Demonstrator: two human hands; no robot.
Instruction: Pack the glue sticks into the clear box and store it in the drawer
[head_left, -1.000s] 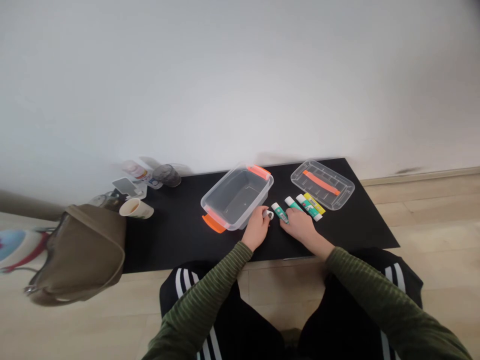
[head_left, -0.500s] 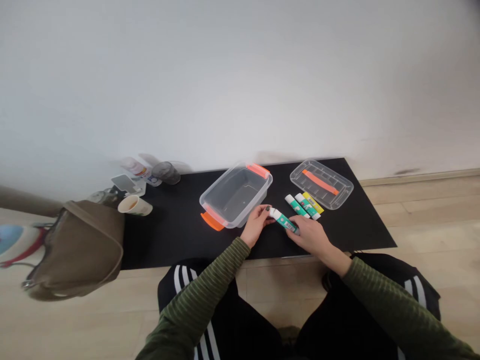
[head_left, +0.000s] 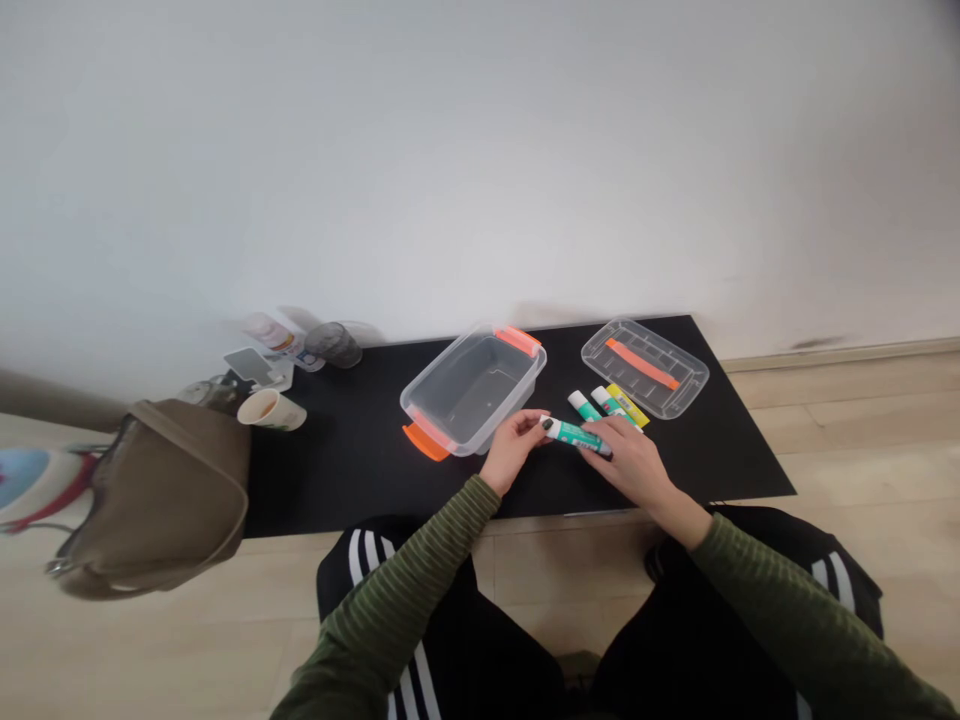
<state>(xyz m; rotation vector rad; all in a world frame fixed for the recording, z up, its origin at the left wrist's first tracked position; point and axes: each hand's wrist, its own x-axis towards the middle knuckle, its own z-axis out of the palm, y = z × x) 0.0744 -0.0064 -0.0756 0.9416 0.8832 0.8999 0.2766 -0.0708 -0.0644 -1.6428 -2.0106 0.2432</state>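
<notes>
Above the black tabletop, I hold a green-and-white glue stick (head_left: 576,437) between my two hands. My left hand (head_left: 513,452) pinches its white cap end. The fingers of my right hand (head_left: 634,462) are closed around the other end of its body. Just beyond my right hand lie two more glue sticks (head_left: 583,404), partly hidden by the fingers, beside a yellow packet or card (head_left: 628,404). Behind my left hand sits a clear plastic box (head_left: 517,402) without its lid, with orange latches swung outward. Nothing shows inside it.
A clear lid with an orange handle (head_left: 643,364) lies at the table's (head_left: 742,455) back right. To the left stand a paper cup (head_left: 271,410), a dark glass (head_left: 334,345), a bottle (head_left: 274,333) and a white device (head_left: 256,368). A brown bag (head_left: 169,490) sits at the left end.
The held glue stick has turned to lie flatter, its right end slightly raised. My right hand has moved a little up and right, covering more of the loose glue sticks.
</notes>
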